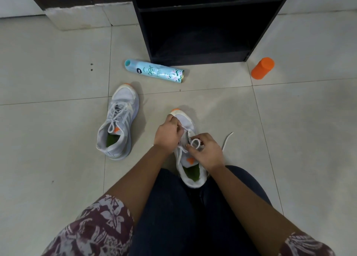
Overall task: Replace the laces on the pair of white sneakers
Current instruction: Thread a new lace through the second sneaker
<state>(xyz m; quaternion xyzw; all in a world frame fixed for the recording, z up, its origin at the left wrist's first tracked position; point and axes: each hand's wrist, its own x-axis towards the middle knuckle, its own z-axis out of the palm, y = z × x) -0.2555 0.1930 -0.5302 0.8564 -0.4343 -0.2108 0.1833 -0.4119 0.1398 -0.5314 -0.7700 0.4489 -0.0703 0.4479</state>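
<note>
The hands crowd over the near sneaker (190, 182), standing between the person's knees, and hide its eyelets. The left hand (167, 133) pinches lace (195, 139) near the toe, and the right hand (205, 152) pinches a loop of it. The other sneaker (117, 122) sits laced on pale tiles (58, 139). Beyond lie a spray can (154, 72) and an orange bottle (262, 68), beside a black shelf unit (202, 58) cut off above.

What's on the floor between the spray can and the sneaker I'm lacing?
Nothing: the head view shows only bare floor tile between the spray can and the sneaker.
</note>
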